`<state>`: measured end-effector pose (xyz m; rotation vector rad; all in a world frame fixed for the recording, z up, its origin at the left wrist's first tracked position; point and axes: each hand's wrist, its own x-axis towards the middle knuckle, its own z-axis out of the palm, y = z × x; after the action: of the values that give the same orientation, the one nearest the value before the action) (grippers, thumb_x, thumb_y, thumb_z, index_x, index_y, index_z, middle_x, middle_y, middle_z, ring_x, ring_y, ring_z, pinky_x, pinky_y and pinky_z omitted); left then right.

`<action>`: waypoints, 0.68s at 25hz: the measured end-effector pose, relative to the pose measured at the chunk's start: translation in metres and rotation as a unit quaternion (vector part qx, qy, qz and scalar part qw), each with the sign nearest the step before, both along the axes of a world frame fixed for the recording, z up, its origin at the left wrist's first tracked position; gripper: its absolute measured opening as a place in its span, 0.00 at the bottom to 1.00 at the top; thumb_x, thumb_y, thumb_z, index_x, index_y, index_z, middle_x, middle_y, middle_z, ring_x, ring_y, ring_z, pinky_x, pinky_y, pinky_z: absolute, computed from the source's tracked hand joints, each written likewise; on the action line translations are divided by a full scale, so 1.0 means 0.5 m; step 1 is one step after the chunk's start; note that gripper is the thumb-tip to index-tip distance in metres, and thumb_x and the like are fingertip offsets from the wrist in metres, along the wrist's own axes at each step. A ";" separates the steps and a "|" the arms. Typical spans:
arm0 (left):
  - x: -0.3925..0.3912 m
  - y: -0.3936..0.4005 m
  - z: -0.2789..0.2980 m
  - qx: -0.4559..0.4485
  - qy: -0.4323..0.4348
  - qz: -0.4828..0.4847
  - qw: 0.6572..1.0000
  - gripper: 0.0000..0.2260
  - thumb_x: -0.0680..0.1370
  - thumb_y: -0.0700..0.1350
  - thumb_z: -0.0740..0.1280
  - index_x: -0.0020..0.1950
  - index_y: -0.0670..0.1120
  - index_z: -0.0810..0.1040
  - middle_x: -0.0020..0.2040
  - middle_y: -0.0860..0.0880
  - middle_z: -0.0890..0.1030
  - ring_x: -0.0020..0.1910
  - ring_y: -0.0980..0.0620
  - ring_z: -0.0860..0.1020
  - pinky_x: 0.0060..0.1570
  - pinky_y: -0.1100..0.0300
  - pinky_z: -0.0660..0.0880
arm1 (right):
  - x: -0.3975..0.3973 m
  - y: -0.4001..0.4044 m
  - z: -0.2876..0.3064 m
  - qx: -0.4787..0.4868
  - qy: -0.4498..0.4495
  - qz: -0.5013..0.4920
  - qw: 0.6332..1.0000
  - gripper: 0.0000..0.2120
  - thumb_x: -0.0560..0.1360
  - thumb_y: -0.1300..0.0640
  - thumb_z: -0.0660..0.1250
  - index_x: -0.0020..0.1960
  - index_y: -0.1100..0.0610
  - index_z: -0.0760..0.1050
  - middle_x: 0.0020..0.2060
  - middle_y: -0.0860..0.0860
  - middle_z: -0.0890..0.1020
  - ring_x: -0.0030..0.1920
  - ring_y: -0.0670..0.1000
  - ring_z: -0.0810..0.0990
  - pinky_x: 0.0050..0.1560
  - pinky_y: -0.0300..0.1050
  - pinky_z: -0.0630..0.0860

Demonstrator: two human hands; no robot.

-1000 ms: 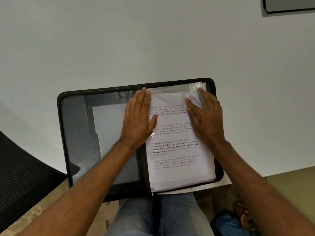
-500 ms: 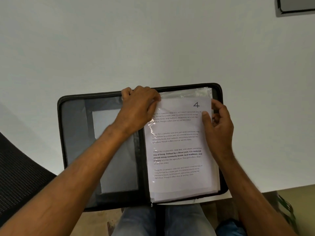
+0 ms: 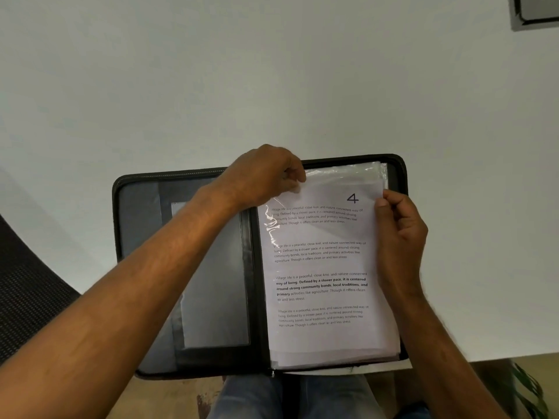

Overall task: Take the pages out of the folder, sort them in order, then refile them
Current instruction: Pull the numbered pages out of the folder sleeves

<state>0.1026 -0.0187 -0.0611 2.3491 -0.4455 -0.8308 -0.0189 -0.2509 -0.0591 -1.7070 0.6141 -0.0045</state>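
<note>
A black folder (image 3: 187, 267) lies open at the near edge of a white table (image 3: 272, 71), over the person's lap. The left hand (image 3: 263, 176) pinches the clear sleeve (image 3: 341, 172) at the top left corner of the pages. The right hand (image 3: 399, 234) pinches the right edge of the page (image 3: 320, 267) marked 4, near its top corner.
</note>
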 end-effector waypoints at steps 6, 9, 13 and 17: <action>0.004 -0.017 -0.006 0.040 -0.032 -0.025 0.998 0.08 0.81 0.49 0.72 0.58 0.48 0.84 0.52 0.53 0.79 0.51 0.54 0.78 0.51 0.60 0.72 | -0.002 -0.015 -0.001 0.003 0.008 0.004 1.000 0.09 0.85 0.63 0.62 0.60 0.58 0.79 0.47 0.39 0.85 0.47 0.36 0.82 0.44 0.29 0.77; 0.027 -0.010 0.006 0.023 -0.084 0.030 0.996 0.07 0.82 0.49 0.70 0.56 0.48 0.83 0.52 0.52 0.75 0.54 0.54 0.73 0.52 0.59 0.70 | -0.002 -0.026 -0.004 0.011 0.027 0.006 1.000 0.09 0.84 0.61 0.63 0.63 0.57 0.78 0.51 0.45 0.85 0.47 0.38 0.84 0.44 0.32 0.79; 0.096 -0.004 0.022 0.029 -0.152 0.138 0.978 0.06 0.81 0.52 0.71 0.55 0.52 0.83 0.54 0.54 0.72 0.59 0.52 0.70 0.58 0.55 0.65 | -0.003 -0.029 -0.003 0.042 0.050 0.022 0.998 0.11 0.82 0.60 0.67 0.64 0.51 0.75 0.51 0.44 0.86 0.49 0.42 0.86 0.44 0.34 0.81; 0.172 -0.003 0.044 0.003 -0.146 0.276 0.950 0.05 0.78 0.54 0.74 0.45 0.59 0.80 0.58 0.58 0.73 0.66 0.52 0.70 0.61 0.52 0.59 | 0.001 -0.031 -0.009 0.058 0.076 0.038 0.995 0.15 0.81 0.60 0.68 0.65 0.48 0.74 0.53 0.41 0.86 0.53 0.43 0.86 0.47 0.35 0.81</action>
<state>0.1887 -0.0203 -0.0389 2.4252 0.1088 -0.2217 -0.0183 -0.2663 -0.0634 -1.6263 0.6492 0.2118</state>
